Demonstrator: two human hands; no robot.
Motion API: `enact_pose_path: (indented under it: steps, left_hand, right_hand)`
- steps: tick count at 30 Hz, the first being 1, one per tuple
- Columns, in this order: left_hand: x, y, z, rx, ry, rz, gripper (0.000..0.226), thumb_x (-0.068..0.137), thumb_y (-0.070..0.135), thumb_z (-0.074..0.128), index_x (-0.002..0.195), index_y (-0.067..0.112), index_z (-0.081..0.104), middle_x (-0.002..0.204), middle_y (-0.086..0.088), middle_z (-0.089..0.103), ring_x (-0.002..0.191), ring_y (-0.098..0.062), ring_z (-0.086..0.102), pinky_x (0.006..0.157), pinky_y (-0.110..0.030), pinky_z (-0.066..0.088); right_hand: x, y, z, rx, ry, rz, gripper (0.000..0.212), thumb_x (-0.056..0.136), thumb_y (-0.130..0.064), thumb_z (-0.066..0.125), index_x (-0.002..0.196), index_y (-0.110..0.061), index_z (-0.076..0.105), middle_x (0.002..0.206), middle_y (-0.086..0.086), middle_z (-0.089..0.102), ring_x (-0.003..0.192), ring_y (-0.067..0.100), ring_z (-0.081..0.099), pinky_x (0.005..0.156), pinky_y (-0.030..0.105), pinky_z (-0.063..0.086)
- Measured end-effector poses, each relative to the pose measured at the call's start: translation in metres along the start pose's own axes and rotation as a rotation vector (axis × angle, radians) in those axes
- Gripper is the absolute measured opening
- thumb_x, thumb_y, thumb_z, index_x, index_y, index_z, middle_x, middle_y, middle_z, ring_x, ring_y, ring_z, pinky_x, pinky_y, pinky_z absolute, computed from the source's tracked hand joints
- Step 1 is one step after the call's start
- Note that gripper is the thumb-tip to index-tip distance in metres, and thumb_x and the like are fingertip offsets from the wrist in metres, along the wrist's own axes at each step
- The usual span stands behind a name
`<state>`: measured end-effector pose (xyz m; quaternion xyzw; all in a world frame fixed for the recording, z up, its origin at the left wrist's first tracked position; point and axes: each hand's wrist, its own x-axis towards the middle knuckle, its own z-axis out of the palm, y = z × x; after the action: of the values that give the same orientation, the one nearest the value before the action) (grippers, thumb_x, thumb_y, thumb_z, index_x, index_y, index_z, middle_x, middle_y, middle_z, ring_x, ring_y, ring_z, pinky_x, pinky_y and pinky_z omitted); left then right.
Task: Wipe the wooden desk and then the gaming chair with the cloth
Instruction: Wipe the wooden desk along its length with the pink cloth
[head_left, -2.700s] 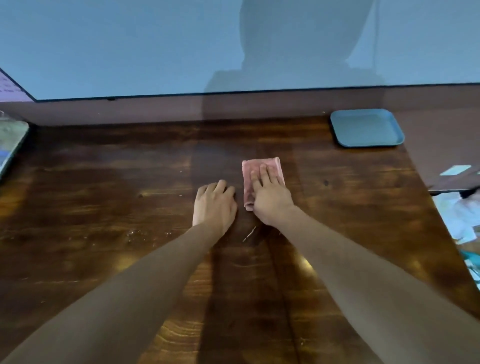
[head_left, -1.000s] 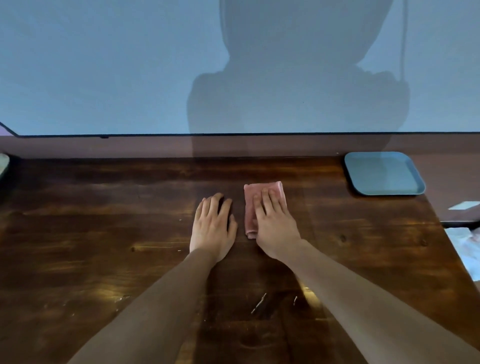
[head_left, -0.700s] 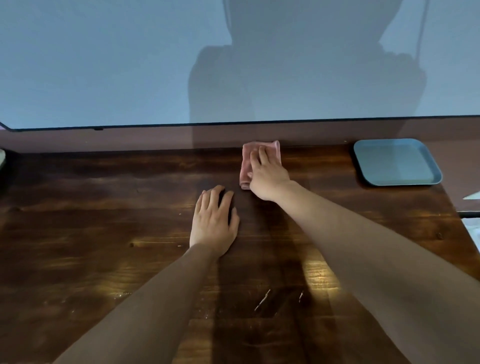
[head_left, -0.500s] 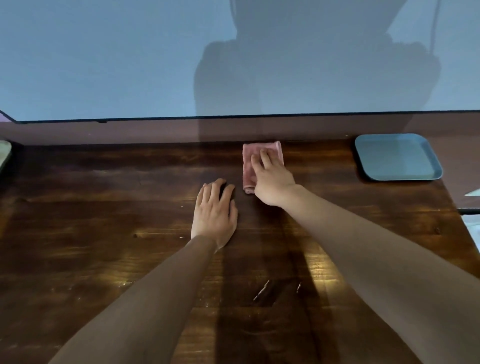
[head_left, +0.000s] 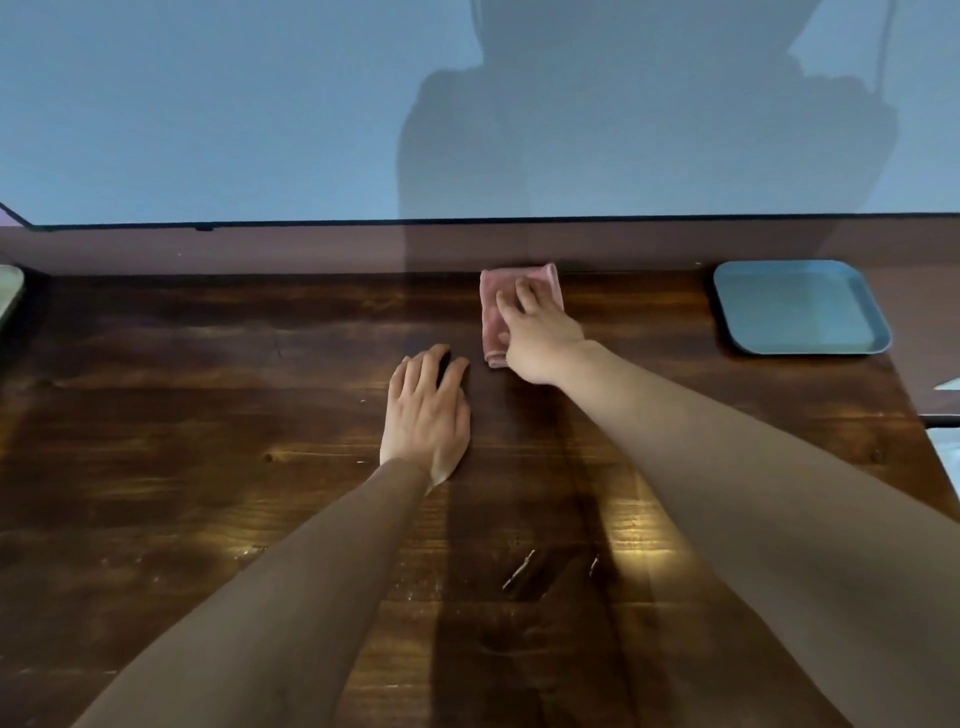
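While the left hand (head_left: 426, 415) is lying flat and empty on the wooden desk (head_left: 208, 415), the right hand (head_left: 540, 332) is pressing open fingers on the pink cloth (head_left: 493, 312).

Pale blue-grey wall (head_left: 208, 104) behind, a broad shadow (head_left: 649, 130) across it, warm light patches below.

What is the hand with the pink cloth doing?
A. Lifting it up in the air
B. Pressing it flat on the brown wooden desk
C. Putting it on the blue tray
B: the right hand lies flat on the folded pink cloth, pressing it onto the dark brown wooden desk, left of the square blue tray.
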<state>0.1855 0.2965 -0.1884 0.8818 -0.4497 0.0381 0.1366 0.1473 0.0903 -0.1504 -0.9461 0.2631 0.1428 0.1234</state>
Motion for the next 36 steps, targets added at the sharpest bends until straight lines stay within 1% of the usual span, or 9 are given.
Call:
enact_pose_path:
  steps: [4,8,12,16,19,23,26,32,36]
  left_hand:
    - [-0.001,-0.001,-0.002,0.001,-0.035,-0.019,0.046,0.102,0.028,0.035,0.145,0.02,0.05,0.157,-0.009,0.041,0.146,-0.028,0.036,0.127,-0.05,0.026]
    - [0.0,-0.001,-0.005,-0.017,-0.031,-0.011,0.045,0.101,0.028,0.038,0.143,0.018,0.053,0.156,-0.01,0.044,0.145,-0.029,0.038,0.127,-0.049,0.027]
    - [-0.001,-0.001,-0.002,-0.03,-0.025,-0.012,0.041,0.103,0.024,0.045,0.142,0.017,0.056,0.154,-0.008,0.048,0.143,-0.028,0.042,0.125,-0.048,0.029]
    - [-0.001,0.0,0.001,-0.039,0.031,-0.008,0.036,0.105,0.025,0.047,0.139,0.018,0.058,0.15,-0.006,0.05,0.14,-0.026,0.043,0.122,-0.047,0.033]
    - [-0.003,0.0,0.0,-0.037,0.057,-0.002,0.034,0.104,0.025,0.049,0.136,0.019,0.06,0.145,-0.005,0.052,0.135,-0.027,0.045,0.116,-0.046,0.038]
    - [-0.004,0.0,-0.004,-0.005,0.03,0.018,0.033,0.104,0.025,0.048,0.136,0.021,0.059,0.137,-0.005,0.053,0.125,-0.027,0.048,0.105,-0.044,0.045]
    - [-0.005,0.003,-0.009,0.045,-0.019,0.038,0.031,0.106,0.027,0.049,0.135,0.022,0.059,0.136,-0.005,0.054,0.123,-0.027,0.049,0.102,-0.043,0.047]
    - [-0.005,0.0,-0.005,0.027,0.033,0.044,0.027,0.108,0.03,0.046,0.128,0.022,0.064,0.13,-0.003,0.057,0.118,-0.027,0.052,0.099,-0.045,0.045]
    - [-0.007,0.0,-0.002,0.028,0.082,0.062,0.024,0.107,0.028,0.048,0.122,0.021,0.065,0.123,-0.003,0.057,0.112,-0.027,0.052,0.095,-0.045,0.045]
  right_hand:
    - [-0.052,-0.007,0.026,-0.027,-0.018,-0.042,0.108,0.093,-0.057,0.07,0.168,-0.021,0.001,0.176,0.005,-0.006,0.161,0.033,-0.009,0.124,0.052,0.034]
    - [-0.083,-0.011,0.044,-0.046,0.001,-0.049,0.114,0.09,-0.059,0.072,0.168,-0.023,-0.004,0.176,0.006,-0.008,0.161,0.033,-0.009,0.123,0.051,0.035]
    - [-0.049,-0.008,0.022,-0.029,-0.044,-0.019,0.102,0.097,-0.056,0.065,0.168,-0.027,-0.002,0.176,0.003,-0.013,0.161,0.029,-0.013,0.122,0.052,0.038]
    - [-0.01,-0.012,-0.003,-0.034,-0.036,0.028,0.091,0.102,-0.045,0.063,0.169,-0.025,0.004,0.176,0.002,-0.006,0.162,0.029,-0.006,0.118,0.053,0.038]
    - [-0.019,-0.014,0.0,-0.04,-0.028,0.04,0.085,0.105,-0.04,0.059,0.169,-0.024,0.005,0.176,0.003,-0.006,0.162,0.029,-0.005,0.116,0.054,0.041]
    - [-0.069,-0.016,0.027,-0.019,-0.003,0.014,0.1,0.097,-0.048,0.069,0.168,-0.02,0.005,0.176,0.005,-0.004,0.161,0.03,-0.005,0.116,0.053,0.042]
    - [-0.109,-0.018,0.047,-0.028,0.019,-0.022,0.107,0.094,-0.053,0.072,0.168,-0.019,0.004,0.176,0.007,-0.002,0.162,0.032,-0.003,0.117,0.052,0.042]
    - [-0.093,-0.013,0.038,0.003,-0.012,0.0,0.095,0.1,-0.05,0.064,0.168,-0.022,0.004,0.176,0.004,-0.003,0.162,0.028,-0.007,0.121,0.054,0.038]
    - [-0.073,-0.016,0.027,0.028,-0.006,0.034,0.085,0.105,-0.039,0.059,0.169,-0.022,0.005,0.176,0.003,-0.005,0.162,0.028,-0.01,0.117,0.053,0.041]
